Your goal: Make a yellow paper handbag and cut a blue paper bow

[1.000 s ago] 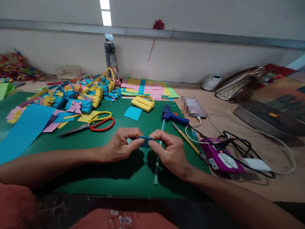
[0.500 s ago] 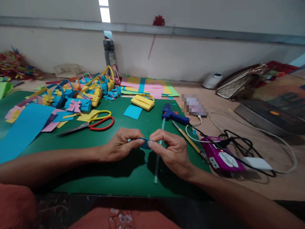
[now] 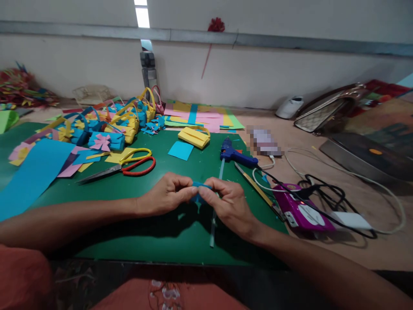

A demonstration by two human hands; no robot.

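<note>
A small piece of blue paper [image 3: 201, 185] is pinched between both hands above the green mat [image 3: 129, 241]. My left hand [image 3: 169, 194] is closed on its left side, thumb on top. From the right, my right hand [image 3: 226, 201] grips the same piece, and the two thumbs nearly meet. Much of the paper is hidden by the fingers. Beyond the hands lie a blue paper square [image 3: 181, 150] and a small yellow paper bag [image 3: 194, 137]. A blue glue gun [image 3: 237, 155] with a clear glue stick [image 3: 212, 230] lies beside and partly behind my right hand.
Scissors [image 3: 137, 162] with yellow and red handles lie left of centre, near a large blue sheet [image 3: 35, 176]. Several finished paper bags [image 3: 106, 141] are heaped behind. On the right are a cutter knife [image 3: 258, 189], a purple power strip [image 3: 303, 211], cables and a blurred phone [image 3: 265, 141].
The blue paper has turned in my fingers, so more of its upper face shows. Both thumbs have come closer together over it.
</note>
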